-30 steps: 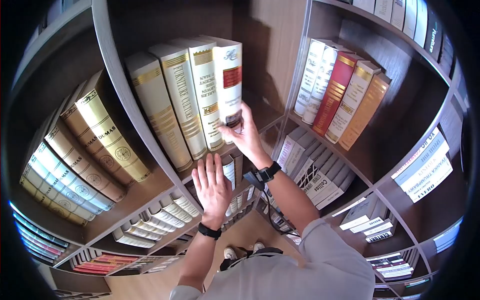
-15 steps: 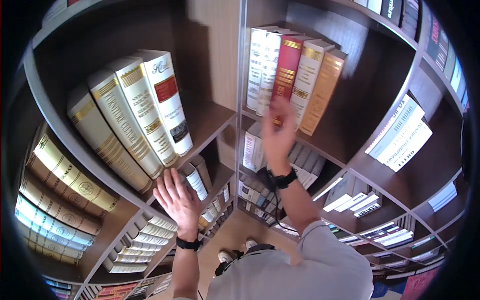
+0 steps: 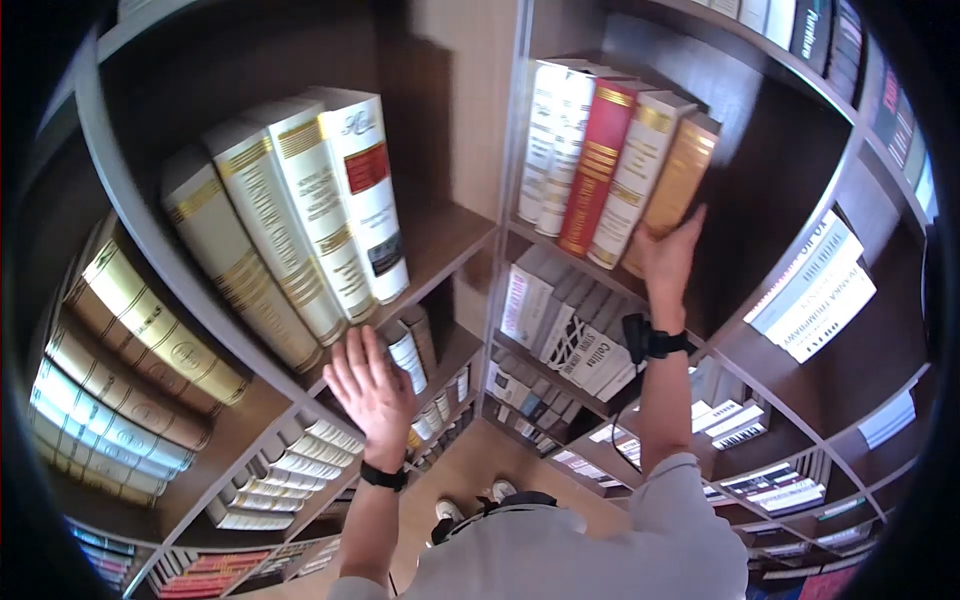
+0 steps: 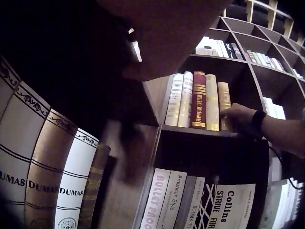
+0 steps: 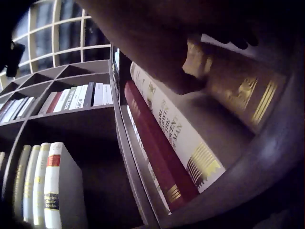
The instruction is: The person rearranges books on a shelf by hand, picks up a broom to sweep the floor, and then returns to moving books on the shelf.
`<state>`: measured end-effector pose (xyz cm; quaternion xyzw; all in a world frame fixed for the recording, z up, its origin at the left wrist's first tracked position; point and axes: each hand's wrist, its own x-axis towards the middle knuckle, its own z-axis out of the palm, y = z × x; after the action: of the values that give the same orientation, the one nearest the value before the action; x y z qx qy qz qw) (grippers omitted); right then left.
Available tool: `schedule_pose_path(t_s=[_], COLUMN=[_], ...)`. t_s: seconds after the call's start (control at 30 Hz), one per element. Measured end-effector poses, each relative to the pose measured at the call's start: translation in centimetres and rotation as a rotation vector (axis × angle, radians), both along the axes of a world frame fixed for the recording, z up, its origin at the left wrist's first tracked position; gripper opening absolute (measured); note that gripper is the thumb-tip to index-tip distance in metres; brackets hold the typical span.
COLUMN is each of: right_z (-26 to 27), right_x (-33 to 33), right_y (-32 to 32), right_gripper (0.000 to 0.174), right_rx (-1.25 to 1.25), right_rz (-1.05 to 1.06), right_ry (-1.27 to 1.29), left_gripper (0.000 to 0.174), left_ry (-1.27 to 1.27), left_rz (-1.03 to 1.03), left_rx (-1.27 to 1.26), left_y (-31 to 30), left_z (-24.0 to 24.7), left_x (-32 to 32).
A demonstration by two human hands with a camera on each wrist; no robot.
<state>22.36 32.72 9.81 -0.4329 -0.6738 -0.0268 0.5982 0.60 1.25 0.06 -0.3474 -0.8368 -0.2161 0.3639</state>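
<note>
In the head view my right hand is at the lower part of a gold-orange book, the rightmost in a short row. The thumb lies over its spine and the fingers go round its far side; the right wrist view shows this gold book tilted away from the white Darwin book. Beside them stand a red book and two white ones. Fingers extended, my left hand rests at the front edge of the left shelf, below several thick cream books.
A shelf divider separates the two compartments at the corner. Lower left, a row of Dumas books fills another compartment. Under the right shelf sit grey and white books. Face-out magazines stand at the right.
My right hand has left the white book with the red label on the left shelf, moved right past the red book, and taken hold of the gold-orange book. My left hand stays at the shelf edge.
</note>
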Motion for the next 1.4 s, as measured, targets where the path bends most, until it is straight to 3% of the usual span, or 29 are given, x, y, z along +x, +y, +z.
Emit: schedule_pose_path(t_s=[0.2, 0.27, 0.3, 0.4, 0.47, 0.53, 0.57, 0.63, 0.67, 0.73, 0.83, 0.97, 1.03, 1.1, 1.27, 1.3, 1.4], right_z=[0.5, 0.6, 0.4, -0.9, -1.3, -0.7, -0.5, -0.6, -1.2, -2.4, -3.0, -1.5, -1.8, -0.6, -2.7, -2.7, -3.0], right_x=[0.5, 0.9, 1.1, 2.0, 2.0, 1.6, 1.9, 2.5, 2.8, 3.4, 1.3, -8.4, -12.7, -15.6, -22.1, -22.3, -23.7], right_y=[-1.5, -1.4, -1.4, -2.8, -5.8, -10.2, -12.5, -16.1, -17.1, -18.7, -17.9, -14.3, -11.1, -10.2, -9.2, -9.2, -9.7], right_gripper=[0.092, 0.081, 0.081, 0.068, 0.060, 0.051, 0.051, 0.049, 0.049, 0.050, 0.051, 0.055, 0.049, 0.047, 0.059, 0.062, 0.065], right_rx=[-0.012, -0.343, -0.340, -0.214, 0.064, 0.271, 0.272, 0.158, 0.156, 0.007, -0.090, -0.159, -0.200, -0.312, -0.280, -0.305, -0.362], right_rz=[-0.232, -0.145, -0.142, -0.167, -0.209, -0.118, -0.126, 0.085, 0.084, 0.366, 0.685, 0.825, 0.819, 0.949, 1.520, 1.480, 1.607], right_ry=[0.044, 0.239, 0.238, 0.262, 0.363, 0.469, 0.469, 0.617, 0.617, 0.596, 0.342, 0.463, 0.355, 0.260, 0.249, 0.115, 0.147], left_gripper=[0.071, 0.072, 0.072, 0.073, 0.073, 0.071, 0.072, 0.072, 0.072, 0.072, 0.074, 0.072, 0.071, 0.071, 0.071, 0.071, 0.072], left_ry=[-0.007, -0.012, -0.015, -0.028, -0.031, -0.043, -0.037, -0.032, -0.029, -0.031, -0.037, -0.046, -0.035, -0.016, -0.016, -0.022, -0.043], left_rz=[-0.031, -0.038, -0.045, -0.041, -0.035, -0.023, -0.023, -0.019, -0.026, -0.026, -0.040, -0.045, -0.042, -0.039, -0.041, -0.041, -0.045], left_rx=[-0.005, -0.003, 0.001, -0.008, -0.012, -0.001, 0.002, 0.005, 0.006, 0.000, -0.022, -0.035, -0.029, -0.021, -0.030, -0.039, -0.048], left_y=[-0.3, -0.4, -0.4, -0.4, -0.5, -0.5, -0.4, -0.3, -0.3, -0.6, -0.6, -0.8, -0.8, -0.7, -0.9, -1.0, -1.1], left_z=[-0.3, -0.2, -0.1, -0.1, -0.2, 0.0, -0.1, -0.1, -0.1, -0.3, -0.3, -0.2, 0.1, 0.3, 0.4, 0.5, 0.5], left_x=[-0.3, -0.2, -0.2, -0.3, -0.2, -0.1, -0.1, -0.2, -0.2, -0.2, -0.3, -0.2, 0.0, 0.1, 0.1, 0.2, 0.3])
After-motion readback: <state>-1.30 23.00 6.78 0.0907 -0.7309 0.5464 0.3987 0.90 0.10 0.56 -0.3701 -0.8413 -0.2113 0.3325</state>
